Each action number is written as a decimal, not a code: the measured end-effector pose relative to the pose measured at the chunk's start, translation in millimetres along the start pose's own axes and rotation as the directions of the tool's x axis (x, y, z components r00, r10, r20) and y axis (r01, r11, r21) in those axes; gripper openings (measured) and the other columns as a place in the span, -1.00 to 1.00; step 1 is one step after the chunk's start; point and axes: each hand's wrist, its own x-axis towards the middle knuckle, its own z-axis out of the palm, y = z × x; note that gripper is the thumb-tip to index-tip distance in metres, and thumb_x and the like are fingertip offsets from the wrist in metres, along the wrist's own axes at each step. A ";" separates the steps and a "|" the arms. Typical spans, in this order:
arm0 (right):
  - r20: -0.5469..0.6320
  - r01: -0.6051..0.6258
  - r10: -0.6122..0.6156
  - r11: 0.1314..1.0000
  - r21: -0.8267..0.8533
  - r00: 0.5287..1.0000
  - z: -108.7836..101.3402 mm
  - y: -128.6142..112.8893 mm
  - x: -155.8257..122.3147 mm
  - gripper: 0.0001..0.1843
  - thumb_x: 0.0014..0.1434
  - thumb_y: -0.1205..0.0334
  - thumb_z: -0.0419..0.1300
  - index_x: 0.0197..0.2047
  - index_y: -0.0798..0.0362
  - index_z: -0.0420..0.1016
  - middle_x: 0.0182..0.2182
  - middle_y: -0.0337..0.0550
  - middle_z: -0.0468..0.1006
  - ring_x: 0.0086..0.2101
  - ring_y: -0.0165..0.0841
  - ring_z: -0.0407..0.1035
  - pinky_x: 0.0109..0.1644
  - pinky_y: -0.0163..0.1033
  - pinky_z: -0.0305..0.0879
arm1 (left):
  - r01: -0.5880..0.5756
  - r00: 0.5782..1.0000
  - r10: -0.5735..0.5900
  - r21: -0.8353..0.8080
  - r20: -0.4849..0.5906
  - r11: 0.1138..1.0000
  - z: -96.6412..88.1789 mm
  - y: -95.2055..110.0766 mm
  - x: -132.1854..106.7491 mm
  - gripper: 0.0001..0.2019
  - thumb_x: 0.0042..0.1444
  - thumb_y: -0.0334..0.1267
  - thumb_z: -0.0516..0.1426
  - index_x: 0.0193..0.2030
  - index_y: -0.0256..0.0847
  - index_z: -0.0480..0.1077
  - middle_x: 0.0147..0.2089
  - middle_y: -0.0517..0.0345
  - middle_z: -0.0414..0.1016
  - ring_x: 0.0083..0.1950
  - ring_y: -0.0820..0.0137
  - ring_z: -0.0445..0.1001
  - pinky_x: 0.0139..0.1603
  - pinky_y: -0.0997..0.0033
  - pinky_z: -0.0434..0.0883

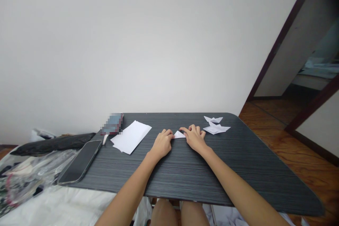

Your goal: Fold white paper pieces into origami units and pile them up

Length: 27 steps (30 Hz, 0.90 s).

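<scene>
A small folded piece of white paper point(179, 134), with a triangular peak on top, lies on the dark tabletop between my hands. My left hand point(161, 143) is closed at its left end, fingertips curled and the thumb against the paper. From the other side, my right hand point(196, 137) grips the right part, with a finger reaching onto the sloping edge and the other fingers bent. Folded white paper boats point(215, 128) sit beyond my right hand. Left of my left hand lies a loose stack of white paper sheets point(132, 136).
The dark table point(185, 169) has a rounded right end and touches the white wall point(169, 42). A phone point(81, 162) rests at its left edge, near a pixelated object point(113, 124). Plastic bags and a long black bundle point(53, 144) lie left of the table.
</scene>
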 end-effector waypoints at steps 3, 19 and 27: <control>-0.027 0.003 -0.003 1.000 -0.007 1.000 -0.1 2.6 -1.4 -0.66 0.14 0.24 -0.09 -0.07 -0.32 0.29 -0.24 -0.10 0.21 -0.24 -0.24 0.05 -0.22 -0.09 -0.07 | -0.027 1.000 0.027 0.039 0.004 0.999 -7.5 2.0 -7.3 -0.79 0.05 -0.43 -0.07 -0.29 -0.23 0.36 -0.18 0.04 0.31 -0.14 0.31 0.21 -0.13 0.29 0.23; -0.056 0.035 -0.011 0.889 0.457 0.998 4.0 0.4 9.3 -0.70 0.01 0.08 0.04 -0.45 0.08 0.50 -0.49 -0.13 0.47 -0.46 -0.36 0.32 -0.35 -0.31 0.17 | 0.031 0.990 -0.047 -0.118 -0.134 0.992 14.1 -2.0 29.4 -0.80 0.01 -0.33 0.00 -0.21 -0.27 0.35 -0.38 0.11 0.32 -0.40 0.46 0.32 -0.34 0.47 0.28; -0.002 -0.012 0.015 0.888 0.460 1.000 -0.2 -11.9 8.1 -0.76 0.01 0.17 0.03 -0.45 0.04 0.50 -0.49 -0.16 0.53 -0.44 -0.34 0.38 -0.38 -0.34 0.17 | 0.042 0.975 -0.074 -0.154 -0.208 0.987 20.2 9.1 27.9 -0.84 0.04 -0.37 -0.04 -0.43 -0.27 0.34 -0.45 0.13 0.33 -0.42 0.47 0.32 -0.36 0.49 0.27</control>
